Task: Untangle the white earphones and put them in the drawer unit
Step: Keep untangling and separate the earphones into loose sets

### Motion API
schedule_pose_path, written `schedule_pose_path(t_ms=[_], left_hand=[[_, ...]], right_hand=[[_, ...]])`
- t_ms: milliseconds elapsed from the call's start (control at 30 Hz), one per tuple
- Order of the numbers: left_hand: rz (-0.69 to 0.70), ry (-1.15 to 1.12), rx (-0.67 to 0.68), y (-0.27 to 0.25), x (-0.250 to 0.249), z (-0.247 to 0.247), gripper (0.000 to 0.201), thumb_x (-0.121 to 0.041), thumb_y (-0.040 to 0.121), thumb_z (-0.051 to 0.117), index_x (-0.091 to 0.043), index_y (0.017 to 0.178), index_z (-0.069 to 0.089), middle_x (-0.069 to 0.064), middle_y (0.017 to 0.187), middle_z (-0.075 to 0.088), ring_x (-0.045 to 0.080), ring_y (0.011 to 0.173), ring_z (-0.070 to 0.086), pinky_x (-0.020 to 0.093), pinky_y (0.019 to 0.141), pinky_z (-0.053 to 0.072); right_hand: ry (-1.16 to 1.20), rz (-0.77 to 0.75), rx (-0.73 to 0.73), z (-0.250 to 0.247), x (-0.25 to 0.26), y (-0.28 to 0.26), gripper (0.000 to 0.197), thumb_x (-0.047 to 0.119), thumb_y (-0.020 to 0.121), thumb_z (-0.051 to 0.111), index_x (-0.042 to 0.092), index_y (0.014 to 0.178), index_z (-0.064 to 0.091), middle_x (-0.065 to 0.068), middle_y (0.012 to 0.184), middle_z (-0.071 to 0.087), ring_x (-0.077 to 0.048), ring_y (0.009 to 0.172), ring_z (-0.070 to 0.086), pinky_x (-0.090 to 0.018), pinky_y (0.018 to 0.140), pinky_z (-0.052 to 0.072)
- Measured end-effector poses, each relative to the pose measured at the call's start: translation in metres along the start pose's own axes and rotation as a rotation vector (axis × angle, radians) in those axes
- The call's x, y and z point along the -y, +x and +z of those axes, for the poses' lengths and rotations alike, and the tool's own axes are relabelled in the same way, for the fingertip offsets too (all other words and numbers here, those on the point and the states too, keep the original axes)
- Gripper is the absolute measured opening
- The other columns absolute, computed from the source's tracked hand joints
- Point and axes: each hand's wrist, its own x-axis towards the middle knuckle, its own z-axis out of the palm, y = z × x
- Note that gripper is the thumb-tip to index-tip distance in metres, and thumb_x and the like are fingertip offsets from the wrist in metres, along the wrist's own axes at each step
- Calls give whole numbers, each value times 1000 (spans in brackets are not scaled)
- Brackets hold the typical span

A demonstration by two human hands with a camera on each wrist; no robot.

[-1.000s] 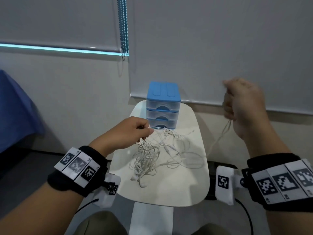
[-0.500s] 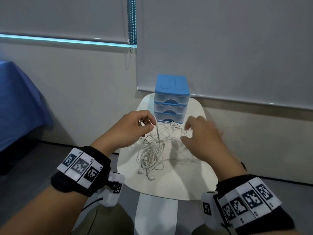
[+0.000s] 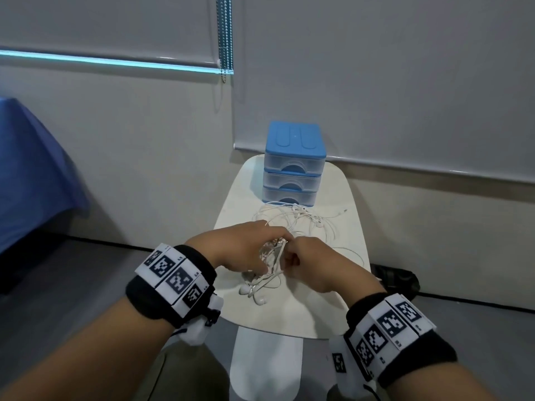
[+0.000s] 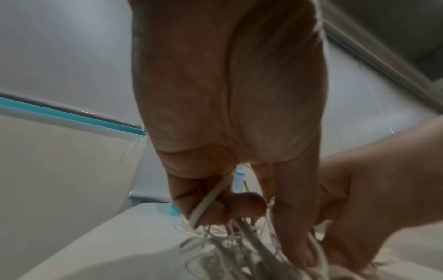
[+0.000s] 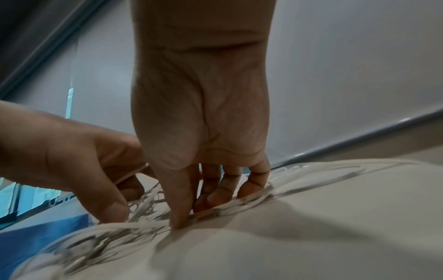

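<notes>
The tangled white earphones [image 3: 301,219] lie on a white table [image 3: 333,308], their cords spread from the drawer unit's foot to two earbuds [image 3: 256,293] near the front. My left hand [image 3: 276,246] pinches a cord of the tangle; the left wrist view shows that cord [image 4: 208,200] running between its thumb and fingers. My right hand [image 3: 289,251] meets it from the right, thumb and curled fingers pinching cords [image 5: 215,210] against the table. The blue-topped drawer unit [image 3: 295,164], with three clear drawers pushed in, stands at the table's far end.
A blue cloth [image 3: 34,175] hangs at the left. Grey roller blinds cover the wall, with a bead chain [image 3: 224,39] hanging above. A dark object [image 3: 396,280] sits on the floor to the table's right.
My right hand came down from high on the right, where it drew out a cord, to the tangle beside my left hand. My left hand sank lower onto the tangle's middle.
</notes>
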Motion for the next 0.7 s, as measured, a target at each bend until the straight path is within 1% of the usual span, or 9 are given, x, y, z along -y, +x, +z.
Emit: schedule_pose_path(t_ms=[67,133,233,267,333,400,467,600,700], left_hand=[[12,22,-31,5,-1,-1,55,-18,85,76,-36,132,55,-5,109,58,17,97,54,27,79,44],[2,20,-62,7,1,-3,31,-24,89,74,-30,117,62,-12,95,59,14,91,54,23,73,42],[-4,-42,-136,7,7,-1,5,-27,94,66,-27,98,65,-10,92,63,17,90,57,32,81,49],[-4,-62,-161,7,9,0,2,-28,95,65,-27,95,65,-9,91,64,17,90,58,34,82,50],[-7,-94,-194,6,11,2,4,-28,96,66,-26,92,66,-9,89,64,14,86,58,33,79,48],[-16,-101,-212,5,11,3,8,-27,96,66,-26,88,65,-9,87,64,14,83,57,33,77,48],[-30,-93,-231,4,10,3,15,-26,95,65,-26,81,60,-7,84,62,19,81,57,39,78,50],[-70,-88,-291,-1,10,-4,24,-30,97,62,-17,78,55,-3,77,59,22,73,51,43,73,49],[-70,-146,-345,-7,9,-11,30,-32,99,60,-11,78,57,2,75,62,26,74,59,44,71,49]], right_hand=[[36,2,-35,-5,-3,-3,29,9,90,63,32,72,62,13,81,59,-14,82,57,-33,80,51],[79,19,-132,-10,-6,-6,31,8,87,63,33,68,61,15,79,59,-9,80,57,-37,81,53],[249,97,-346,-16,-7,-13,16,14,87,67,23,74,65,10,76,63,-12,78,59,-31,72,52],[295,122,-356,-18,-6,-17,16,20,88,70,20,73,66,9,73,64,-12,73,60,-28,67,50],[336,148,-190,-20,0,-24,28,34,88,75,12,72,70,5,65,65,-10,59,59,-23,57,46],[302,156,12,-15,9,-28,43,48,85,78,7,74,72,-1,64,67,-11,52,58,-22,55,46],[210,156,69,-9,15,-29,48,56,79,80,10,72,67,-2,66,66,-14,55,58,-27,61,47],[176,69,87,-10,19,-35,44,58,72,86,21,79,63,7,79,66,-12,73,59,-31,68,47],[86,51,174,-11,17,-42,41,52,70,89,19,84,68,5,84,71,-14,81,65,-35,75,54]])
